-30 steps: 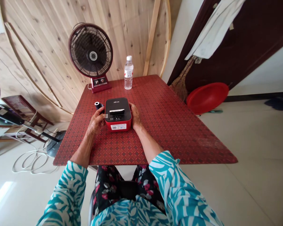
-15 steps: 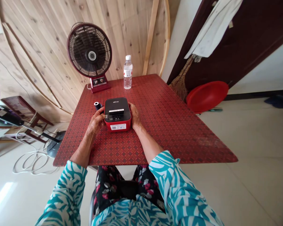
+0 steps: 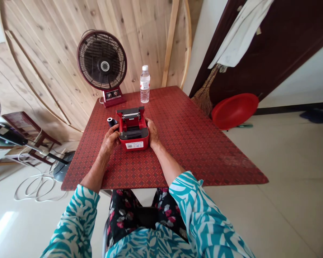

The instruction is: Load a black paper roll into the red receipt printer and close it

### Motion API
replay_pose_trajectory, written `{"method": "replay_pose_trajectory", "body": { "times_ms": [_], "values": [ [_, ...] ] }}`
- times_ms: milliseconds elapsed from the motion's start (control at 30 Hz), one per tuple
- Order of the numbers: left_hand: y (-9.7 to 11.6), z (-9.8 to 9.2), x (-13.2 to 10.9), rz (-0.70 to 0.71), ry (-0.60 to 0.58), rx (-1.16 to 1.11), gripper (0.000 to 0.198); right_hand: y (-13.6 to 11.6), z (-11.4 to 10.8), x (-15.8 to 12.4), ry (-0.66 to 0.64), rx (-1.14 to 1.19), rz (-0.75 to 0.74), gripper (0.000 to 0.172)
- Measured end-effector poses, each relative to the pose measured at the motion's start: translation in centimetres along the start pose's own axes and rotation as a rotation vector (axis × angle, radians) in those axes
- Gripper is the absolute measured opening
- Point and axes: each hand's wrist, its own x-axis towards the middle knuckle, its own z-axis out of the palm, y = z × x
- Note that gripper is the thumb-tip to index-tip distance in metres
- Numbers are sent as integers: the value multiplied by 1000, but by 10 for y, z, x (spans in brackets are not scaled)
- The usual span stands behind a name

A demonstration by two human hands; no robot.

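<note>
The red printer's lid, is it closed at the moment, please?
No, the lid stands raised at the back, baring the red compartment inside.

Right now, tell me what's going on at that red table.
A seated person holds a small red printer on the table, left hand on its left side, right hand on its right. Its lid stands open. A small black roll sits just left of it; a fan and water bottle stand at the far end.
</note>
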Motion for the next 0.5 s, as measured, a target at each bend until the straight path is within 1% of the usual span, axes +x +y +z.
{"method": "replay_pose_trajectory", "body": {
  "times_ms": [167,267,333,400,467,500],
  "values": [
    [0,-2,1,16,3,25,61,-1,0,1,-9,32,-12,55],
    [5,-8,4,22,-4,123,61,1,0,1,-11,53,-15,57],
    [13,-12,8,95,-7,212,54,2,1,2,4,63,5,62],
    [25,-12,13,216,-9,309,41,4,2,3,12,68,24,66],
    [40,-6,21,329,-48,442,30,6,2,4,11,65,28,65],
    [47,-1,26,376,-90,526,24,8,2,4,13,63,26,64]
  ]
}}
